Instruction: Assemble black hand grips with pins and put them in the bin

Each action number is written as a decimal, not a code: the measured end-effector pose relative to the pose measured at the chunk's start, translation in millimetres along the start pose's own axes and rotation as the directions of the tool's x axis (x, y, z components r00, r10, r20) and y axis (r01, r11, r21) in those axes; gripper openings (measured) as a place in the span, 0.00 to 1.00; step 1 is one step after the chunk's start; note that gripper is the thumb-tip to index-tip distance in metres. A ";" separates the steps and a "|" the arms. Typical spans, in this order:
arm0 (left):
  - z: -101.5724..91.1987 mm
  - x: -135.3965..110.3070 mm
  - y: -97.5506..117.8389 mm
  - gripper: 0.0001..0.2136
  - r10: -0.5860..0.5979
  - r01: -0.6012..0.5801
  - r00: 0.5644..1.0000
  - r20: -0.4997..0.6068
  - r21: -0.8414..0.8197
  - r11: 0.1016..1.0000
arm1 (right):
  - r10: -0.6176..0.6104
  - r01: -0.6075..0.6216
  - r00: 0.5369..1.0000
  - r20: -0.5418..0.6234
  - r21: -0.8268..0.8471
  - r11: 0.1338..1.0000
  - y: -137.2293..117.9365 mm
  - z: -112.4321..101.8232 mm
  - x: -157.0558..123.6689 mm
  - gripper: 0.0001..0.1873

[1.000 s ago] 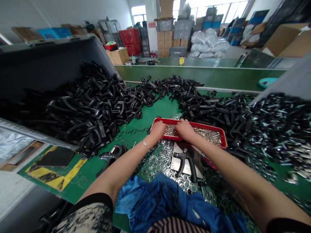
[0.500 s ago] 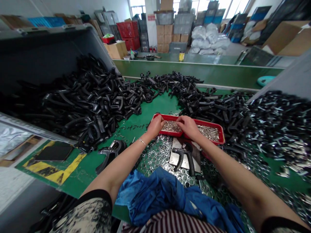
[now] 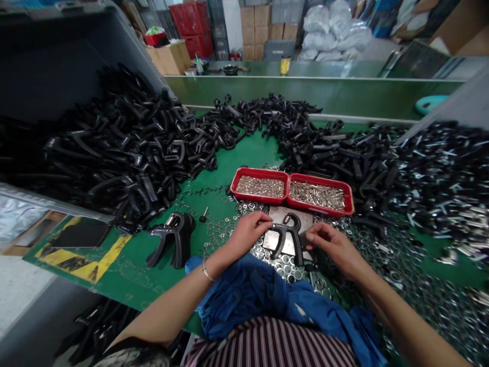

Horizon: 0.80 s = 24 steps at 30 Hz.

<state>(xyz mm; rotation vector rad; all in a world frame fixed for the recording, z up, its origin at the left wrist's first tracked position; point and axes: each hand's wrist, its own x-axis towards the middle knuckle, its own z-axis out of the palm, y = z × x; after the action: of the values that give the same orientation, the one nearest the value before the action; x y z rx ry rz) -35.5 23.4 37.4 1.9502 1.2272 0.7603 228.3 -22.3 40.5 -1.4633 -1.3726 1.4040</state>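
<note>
A black hand grip strengthener (image 3: pixel 283 239) lies on a small metal plate (image 3: pixel 306 218) in front of me, its two handles pointing toward me. My left hand (image 3: pixel 249 232) is at its left side, thumb and fingertips pinched close to the upper joint. To the right of it, my right hand (image 3: pixel 331 245) has thumb and fingers pressed together; anything in either pinch is too small to make out. Beyond the plate stand two red trays, a left tray (image 3: pixel 234 189) of tiny metal pieces and a right tray (image 3: pixel 349 204) of longer metal pins. More assembled grip strengtheners (image 3: pixel 178 239) stand at the left.
A tilted grey bin (image 3: pixel 132 51) spills black handles (image 3: pixel 153 142) over the left side. Another heap of black parts (image 3: pixel 324 153) lies beyond the trays. Metal rings (image 3: pixel 219 234) are scattered around the plate, and small metal-tipped parts (image 3: pixel 443 173) are piled at the right.
Both hands have come back from the red trays toward me, to either side of the grip strengthener on the plate. The view has tilted downward.
</note>
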 end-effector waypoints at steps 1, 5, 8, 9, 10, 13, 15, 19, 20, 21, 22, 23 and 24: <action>7.3 2.1 4.6 0.08 0.051 -0.054 0.998 0.034 0.094 0.994 | -0.003 0.003 1.000 0.009 0.016 1.000 2.0 2.1 -0.1 0.15; 29.6 13.9 16.1 0.13 0.211 -0.267 0.962 0.171 0.456 0.849 | -0.051 0.051 0.998 0.029 0.021 0.998 5.4 5.5 0.4 0.13; 40.8 18.8 15.5 0.13 0.252 -0.319 0.948 0.197 0.593 0.739 | -0.042 0.042 0.999 0.017 0.020 0.999 3.7 4.4 -1.3 0.12; 43.1 19.4 14.0 0.13 0.265 -0.333 0.943 0.202 0.622 0.709 | -0.034 0.033 0.999 0.017 0.022 0.999 3.1 3.7 -2.0 0.12; 44.5 19.7 12.4 0.12 0.280 -0.348 0.937 0.210 0.644 0.682 | -0.027 0.027 1.000 0.015 0.023 0.999 2.6 2.8 -2.6 0.12; 42.9 18.5 7.9 0.11 0.321 -0.403 0.913 0.251 0.672 0.621 | 0.000 0.000 1.000 -0.007 0.039 0.999 2.5 0.4 -3.8 0.13; 38.8 16.5 6.7 0.11 0.334 -0.439 0.897 0.290 0.672 0.596 | 0.030 -0.029 0.999 -0.012 0.070 0.997 2.6 -0.6 -4.6 0.13; 32.8 11.9 8.8 0.12 0.336 -0.491 0.871 0.359 0.669 0.558 | 0.066 -0.073 0.996 0.064 0.115 0.991 1.7 0.3 -7.5 0.14; 32.5 11.2 9.9 0.13 0.331 -0.488 0.873 0.359 0.673 0.556 | 0.071 -0.081 0.994 0.085 0.117 0.990 1.7 1.2 -8.0 0.14; 32.7 10.9 11.1 0.12 0.323 -0.480 0.877 0.355 0.679 0.555 | 0.076 -0.087 0.992 0.097 0.113 0.990 1.9 2.3 -8.0 0.14; 33.0 11.1 12.1 0.12 0.315 -0.470 0.882 0.350 0.686 0.556 | 0.081 -0.091 0.992 0.098 0.102 0.991 2.4 3.6 -7.3 0.14; 33.3 11.6 12.9 0.12 0.307 -0.464 0.885 0.349 0.689 0.557 | 0.080 -0.087 0.993 0.085 0.081 0.993 3.1 5.2 -5.7 0.14; 33.4 12.3 13.3 0.11 0.304 -0.467 0.884 0.355 0.684 0.560 | 0.073 -0.076 0.996 0.060 0.042 0.996 4.0 6.9 -3.1 0.14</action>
<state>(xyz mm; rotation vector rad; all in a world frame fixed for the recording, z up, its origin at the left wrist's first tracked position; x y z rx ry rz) 1.7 22.3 30.0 2.9922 1.0766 0.2042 223.0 -27.4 36.2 -1.4691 -1.3262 1.5251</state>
